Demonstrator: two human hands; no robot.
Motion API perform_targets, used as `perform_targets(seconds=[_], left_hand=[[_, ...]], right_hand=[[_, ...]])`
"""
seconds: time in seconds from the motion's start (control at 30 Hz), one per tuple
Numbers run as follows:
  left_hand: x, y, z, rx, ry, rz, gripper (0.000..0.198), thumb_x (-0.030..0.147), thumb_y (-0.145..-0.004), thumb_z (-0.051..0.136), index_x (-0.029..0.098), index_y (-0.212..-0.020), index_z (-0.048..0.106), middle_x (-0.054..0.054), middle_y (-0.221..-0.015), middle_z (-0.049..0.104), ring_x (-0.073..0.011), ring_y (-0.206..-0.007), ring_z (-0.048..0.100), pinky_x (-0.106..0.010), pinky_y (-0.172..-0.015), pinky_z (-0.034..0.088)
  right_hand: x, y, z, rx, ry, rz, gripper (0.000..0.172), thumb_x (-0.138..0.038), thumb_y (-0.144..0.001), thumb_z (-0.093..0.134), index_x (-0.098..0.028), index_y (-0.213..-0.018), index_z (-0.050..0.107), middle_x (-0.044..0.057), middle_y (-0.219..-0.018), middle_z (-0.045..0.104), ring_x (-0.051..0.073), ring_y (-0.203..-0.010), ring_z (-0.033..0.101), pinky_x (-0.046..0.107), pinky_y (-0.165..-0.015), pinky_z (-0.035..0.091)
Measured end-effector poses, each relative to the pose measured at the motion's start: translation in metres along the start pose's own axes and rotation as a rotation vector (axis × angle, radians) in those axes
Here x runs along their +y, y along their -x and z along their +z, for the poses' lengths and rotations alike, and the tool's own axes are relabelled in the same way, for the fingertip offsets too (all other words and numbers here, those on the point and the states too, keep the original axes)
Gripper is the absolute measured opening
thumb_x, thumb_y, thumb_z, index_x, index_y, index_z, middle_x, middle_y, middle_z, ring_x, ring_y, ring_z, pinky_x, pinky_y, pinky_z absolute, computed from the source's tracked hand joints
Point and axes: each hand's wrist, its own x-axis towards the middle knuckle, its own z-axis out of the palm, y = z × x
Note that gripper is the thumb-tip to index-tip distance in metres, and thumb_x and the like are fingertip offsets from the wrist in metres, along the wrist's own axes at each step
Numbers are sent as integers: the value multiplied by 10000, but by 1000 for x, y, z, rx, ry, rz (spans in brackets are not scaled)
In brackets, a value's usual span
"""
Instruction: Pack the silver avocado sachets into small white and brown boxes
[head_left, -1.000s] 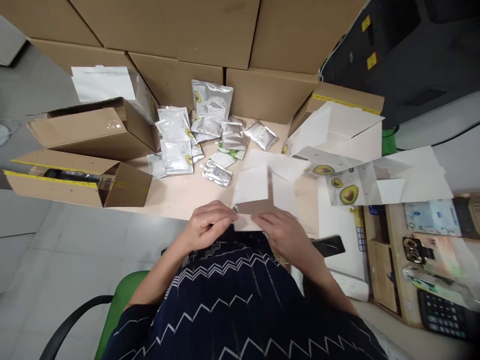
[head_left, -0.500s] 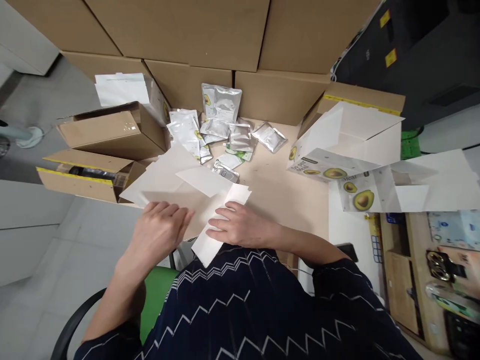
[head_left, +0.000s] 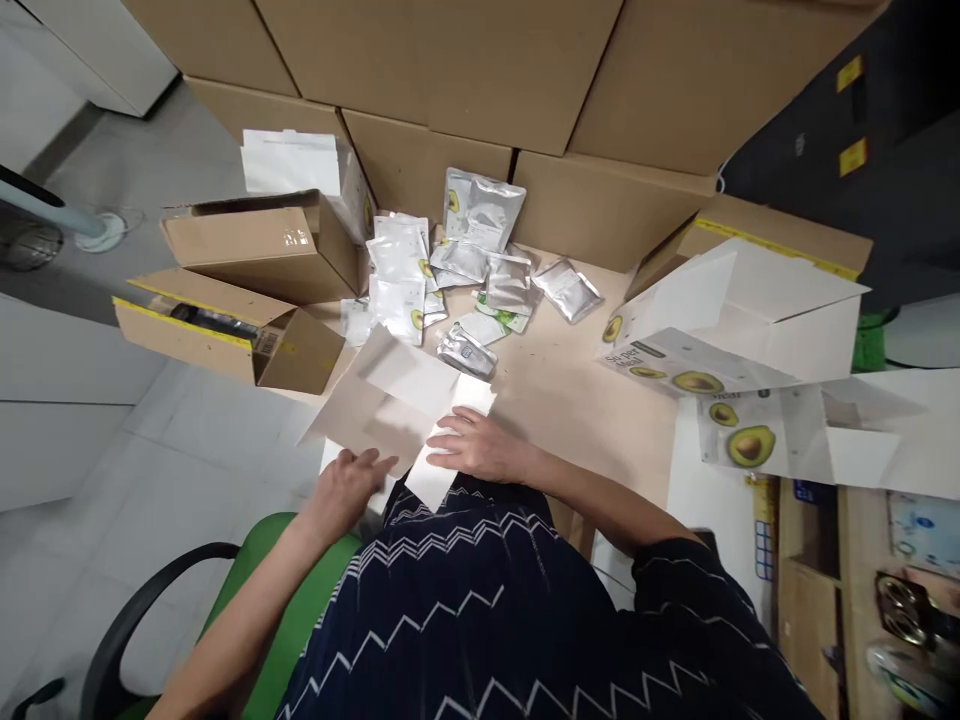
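A partly folded white carton [head_left: 379, 411] lies at the table's front edge, its pale inside facing up and its flaps standing at odd angles. My right hand [head_left: 480, 447] is closed over the narrow white panel on its right side, fingers lying across it. At the near left, my left hand [head_left: 346, 492] has bent fingers at a flap of the same carton; the thumb side is partly hidden. Just beyond the carton lies a silver pouch [head_left: 466, 353]. Several more silver and white pouches [head_left: 510, 283] are heaped behind it, some with an avocado print.
Brown cardboard boxes [head_left: 300, 350] stand at the left, one holding dark items. Big brown cartons [head_left: 435, 165] wall off the back. An open avocado-printed carton [head_left: 675, 355] is at the right, with another printed carton [head_left: 750, 440] below it. A green chair [head_left: 262, 570] is beside me.
The carton's large left panel has come down and inward. My left hand has moved right and slightly down, its fingers less tightly curled. My right hand keeps its hold. The view has shifted.
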Motion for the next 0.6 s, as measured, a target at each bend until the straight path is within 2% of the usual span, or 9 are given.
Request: perform_targets(seconds=[0.07, 0.13, 0.17, 0.23, 0.3, 0.33, 0.43, 0.5, 0.6], left_hand=[[11, -1, -5, 8, -90, -7, 363, 73, -929, 448, 235, -1131, 703, -98, -1065, 696, -268, -980, 637, -372, -808, 523], [17, 1, -8, 18, -128, 3, 307, 75, -943, 436, 198, -999, 711, -94, -974, 687, -260, -954, 627, -342, -764, 503], [19, 3, -7, 16, -136, 5, 299, 65, -936, 438, 187, -977, 708, -94, -964, 686, -261, -950, 625, -337, -747, 496], [22, 6, -3, 7, -143, 1, 299, 43, -917, 441, 176, -973, 703, -96, -960, 688, -271, -938, 626, -342, -712, 489], [25, 8, 5, 3, -139, -7, 309, 24, -899, 439, 174, -965, 700, -93, -948, 689, -280, -924, 630, -353, -688, 486], [27, 9, 9, 8, -135, -12, 312, 19, -895, 435, 174, -957, 699, -92, -943, 690, -283, -918, 632, -359, -683, 486], [29, 10, 18, 47, -113, -48, 303, 33, -903, 435, 181, -933, 698, -89, -939, 695, -284, -904, 633, -377, -687, 488], [26, 10, 20, 87, -97, -94, 294, 45, -906, 449, 187, -937, 704, -92, -972, 704, -285, -912, 632, -387, -697, 489], [17, 10, 22, 158, -67, -173, 317, 38, -901, 464, 205, -977, 723, -99, -1104, 713, -281, -949, 629, -399, -733, 495]], right_hand=[[1, 2, -16, -41, -170, -6, 236, -195, -948, 610, -235, -1146, 732, 84, -1284, 694, 236, -1237, 570, 501, -1087, 392], [12, 2, -39, 1, -444, -32, 219, -286, -942, 632, -238, -1120, 749, 69, -1180, 733, 197, -1141, 634, 423, -1029, 463], [22, 0, -49, 87, -570, -4, 225, -327, -950, 616, -243, -1107, 754, 53, -1117, 748, 173, -1069, 662, 377, -977, 497], [55, -13, -64, 365, -670, 187, 257, -367, -977, 553, -241, -1068, 758, 31, -1022, 753, 149, -947, 681, 319, -880, 525], [98, -37, -67, 604, -523, 456, 280, -366, -982, 524, -219, -1007, 761, 37, -1000, 744, 163, -918, 670, 312, -849, 517], [120, -54, -64, 585, -420, 520, 269, -354, -966, 545, -197, -990, 763, 47, -983, 739, 176, -906, 664, 318, -845, 512], [177, -112, -50, 248, -130, 532, 305, -360, -944, 590, -179, -1138, 742, 102, -1164, 708, 243, -1090, 620, 384, -983, 459], [203, -156, -44, 27, 58, 521, 412, -444, -946, 587, -200, -1260, 694, 135, -1337, 627, 311, -1239, 529, 465, -1052, 403], [231, -222, -39, -142, 267, 521, 530, -557, -963, 506, -204, -1331, 648, 161, -1478, 503, 387, -1355, 390, 567, -1085, 333]])
